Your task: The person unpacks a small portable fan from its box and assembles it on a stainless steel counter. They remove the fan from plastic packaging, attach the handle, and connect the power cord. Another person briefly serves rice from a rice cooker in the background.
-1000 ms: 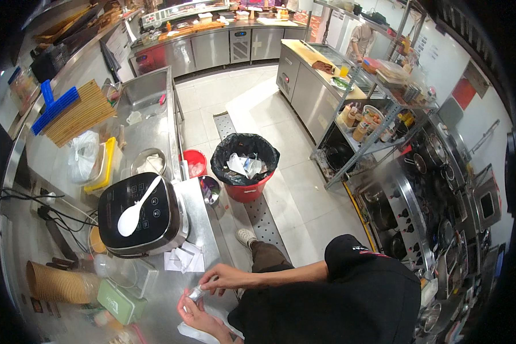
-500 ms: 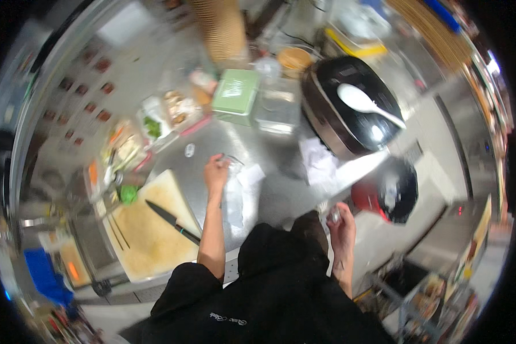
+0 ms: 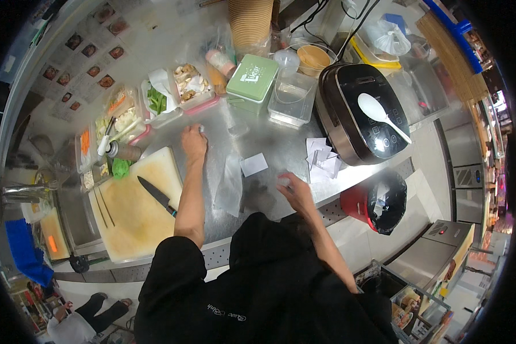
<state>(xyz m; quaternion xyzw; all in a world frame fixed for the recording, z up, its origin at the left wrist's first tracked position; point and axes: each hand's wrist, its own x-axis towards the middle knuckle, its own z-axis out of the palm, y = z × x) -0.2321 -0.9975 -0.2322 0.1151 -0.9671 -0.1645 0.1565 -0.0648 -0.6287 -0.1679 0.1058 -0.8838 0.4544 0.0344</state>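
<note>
My left hand (image 3: 194, 143) is stretched forward over the steel counter (image 3: 269, 143), its fingers closed on a small white piece just short of the tray of mushrooms (image 3: 190, 83). Blurred, my right hand (image 3: 296, 192) hovers low over the counter's near edge, something pale at its fingertips. Between my hands lie a clear plastic bag (image 3: 229, 183) and a white paper slip (image 3: 253, 164). A black-handled knife (image 3: 156, 195) rests on the pale cutting board (image 3: 135, 209) left of my left arm.
Trays of cut vegetables (image 3: 120, 114) line the back left. A green lidded box (image 3: 252, 77), a clear tub (image 3: 292, 97) and a black rice cooker (image 3: 364, 117) with a white paddle stand behind. Paper slips (image 3: 324, 157) lie by it. A red bin (image 3: 378, 203) stands below.
The view has swung from the aisle round onto the counter. My left hand has reached forward toward the trays; my right hand has come in over the counter edge.
</note>
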